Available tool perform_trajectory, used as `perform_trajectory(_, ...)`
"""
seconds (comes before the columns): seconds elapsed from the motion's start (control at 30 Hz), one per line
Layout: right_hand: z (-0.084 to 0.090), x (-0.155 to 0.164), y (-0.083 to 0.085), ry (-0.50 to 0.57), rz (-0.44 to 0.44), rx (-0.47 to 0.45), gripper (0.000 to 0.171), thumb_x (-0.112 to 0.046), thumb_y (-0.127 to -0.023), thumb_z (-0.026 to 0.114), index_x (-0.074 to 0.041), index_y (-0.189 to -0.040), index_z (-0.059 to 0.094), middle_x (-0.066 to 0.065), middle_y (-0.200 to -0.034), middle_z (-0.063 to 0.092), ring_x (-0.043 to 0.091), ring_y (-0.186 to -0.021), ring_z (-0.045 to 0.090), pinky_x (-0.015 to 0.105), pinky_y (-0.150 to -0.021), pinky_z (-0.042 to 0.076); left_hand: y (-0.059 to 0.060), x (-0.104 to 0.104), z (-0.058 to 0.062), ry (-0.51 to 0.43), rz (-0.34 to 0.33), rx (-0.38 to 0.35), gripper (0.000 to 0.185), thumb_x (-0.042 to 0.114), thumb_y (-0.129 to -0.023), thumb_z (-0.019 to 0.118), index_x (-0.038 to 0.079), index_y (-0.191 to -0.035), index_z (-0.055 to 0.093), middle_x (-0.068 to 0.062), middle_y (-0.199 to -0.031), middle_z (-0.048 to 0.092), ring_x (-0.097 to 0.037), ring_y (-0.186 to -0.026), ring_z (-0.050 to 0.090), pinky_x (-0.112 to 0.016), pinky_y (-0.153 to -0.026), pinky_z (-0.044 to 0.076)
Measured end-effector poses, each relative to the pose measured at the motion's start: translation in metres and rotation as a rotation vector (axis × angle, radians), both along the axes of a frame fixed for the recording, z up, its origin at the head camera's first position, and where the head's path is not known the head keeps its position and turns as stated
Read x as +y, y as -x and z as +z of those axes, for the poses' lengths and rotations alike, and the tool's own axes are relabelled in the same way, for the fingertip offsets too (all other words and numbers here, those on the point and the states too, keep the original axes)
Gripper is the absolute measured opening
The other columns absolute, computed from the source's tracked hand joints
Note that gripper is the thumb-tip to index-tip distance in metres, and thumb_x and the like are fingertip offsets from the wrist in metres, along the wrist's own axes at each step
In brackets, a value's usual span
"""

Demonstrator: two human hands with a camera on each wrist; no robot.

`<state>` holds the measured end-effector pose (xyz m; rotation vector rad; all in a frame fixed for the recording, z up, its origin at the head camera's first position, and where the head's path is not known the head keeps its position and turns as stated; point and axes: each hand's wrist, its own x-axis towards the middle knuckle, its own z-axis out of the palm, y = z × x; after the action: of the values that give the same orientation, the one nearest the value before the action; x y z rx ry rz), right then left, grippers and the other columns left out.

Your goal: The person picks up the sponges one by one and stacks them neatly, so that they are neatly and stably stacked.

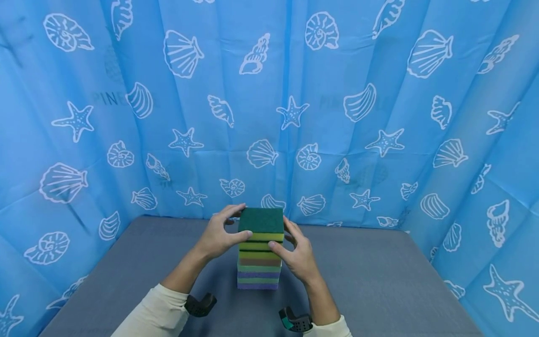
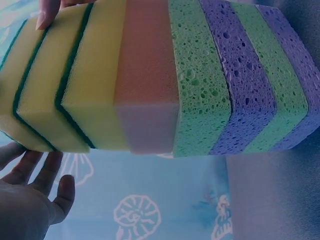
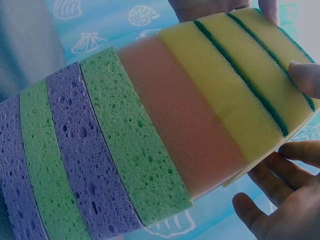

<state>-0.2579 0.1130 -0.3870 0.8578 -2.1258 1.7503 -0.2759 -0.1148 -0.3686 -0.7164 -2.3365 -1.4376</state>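
A stack of sponges [image 1: 258, 262] stands on the grey table [image 1: 379, 281]. It has purple and green ones at the bottom, an orange one in the middle and yellow ones with green scouring pads on top. My left hand [image 1: 242, 219] pinches the top sponge [image 1: 261, 223], thumb on its front edge and fingers behind. My right hand [image 1: 281, 234] holds the upper stack from the right, thumb on the front. The left wrist view shows the sponge stack [image 2: 165, 80] sideways with a thumb tip [image 2: 47, 12] on the yellow end. In the right wrist view, a thumb [image 3: 305, 77] touches the sponge stack [image 3: 150, 135].
A blue curtain [image 1: 269, 93] printed with white shells and starfish hangs behind and on both sides of the table. Black wrist bands [image 1: 201, 304] carrying cameras sit on both forearms. Grey table surface stretches left and right of the stack.
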Motion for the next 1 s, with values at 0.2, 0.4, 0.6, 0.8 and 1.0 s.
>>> perform_trajectory(0.2, 0.0, 0.001, -0.002, 0.004, 0.0, 0.002, 0.065, 0.002, -0.089, 0.065, 0.008, -0.145, 0.033, 0.026, -0.142, 0.039, 0.041, -0.125, 0.041, 0.061, -0.096, 0.035, -0.002, 0.002, 0.0, -0.017, -0.01, -0.048, 0.068, 0.019, -0.085, 0.073, 0.002, -0.144, 0.043, -0.015, -0.138, 0.047, -0.035, -0.119, 0.05, -0.054, -0.092, 0.042)
perform_trajectory(0.4, 0.001, 0.003, -0.002, -0.005, -0.015, -0.002, 0.062, 0.001, -0.09, 0.065, 0.007, -0.144, 0.036, 0.025, -0.141, 0.04, 0.04, -0.126, 0.041, 0.059, -0.097, 0.035, -0.002, 0.006, 0.0, -0.042, -0.018, -0.074, 0.068, 0.02, -0.086, 0.073, 0.003, -0.145, 0.043, -0.015, -0.137, 0.048, -0.036, -0.12, 0.049, -0.055, -0.092, 0.041)
perform_trajectory(0.6, 0.001, 0.006, -0.003, -0.015, -0.027, -0.005, 0.059, -0.001, -0.09, 0.065, 0.007, -0.143, 0.04, 0.024, -0.141, 0.041, 0.04, -0.127, 0.04, 0.062, -0.096, 0.033, 0.0, 0.008, -0.003, -0.048, -0.012, -0.074, 0.068, 0.02, -0.086, 0.073, 0.004, -0.145, 0.043, -0.015, -0.137, 0.048, -0.035, -0.119, 0.049, -0.055, -0.092, 0.041)
perform_trajectory(0.8, -0.011, 0.012, 0.006, -0.037, -0.036, -0.008, 0.061, -0.003, -0.09, 0.066, 0.003, -0.145, 0.039, 0.02, -0.142, 0.041, 0.037, -0.127, 0.04, 0.063, -0.095, 0.033, 0.0, 0.009, -0.005, -0.054, -0.019, -0.07, 0.069, 0.02, -0.086, 0.073, 0.005, -0.146, 0.042, -0.015, -0.139, 0.047, -0.035, -0.12, 0.048, -0.054, -0.092, 0.041)
perform_trajectory(1.0, -0.018, 0.029, 0.021, -0.055, -0.028, 0.043, 0.061, -0.01, -0.093, 0.064, -0.003, -0.147, 0.037, 0.014, -0.144, 0.042, 0.031, -0.13, 0.04, 0.06, -0.097, 0.034, 0.001, 0.009, -0.001, -0.057, -0.028, -0.063, 0.07, 0.022, -0.087, 0.072, 0.007, -0.147, 0.04, -0.013, -0.141, 0.044, -0.035, -0.124, 0.044, -0.056, -0.095, 0.038)
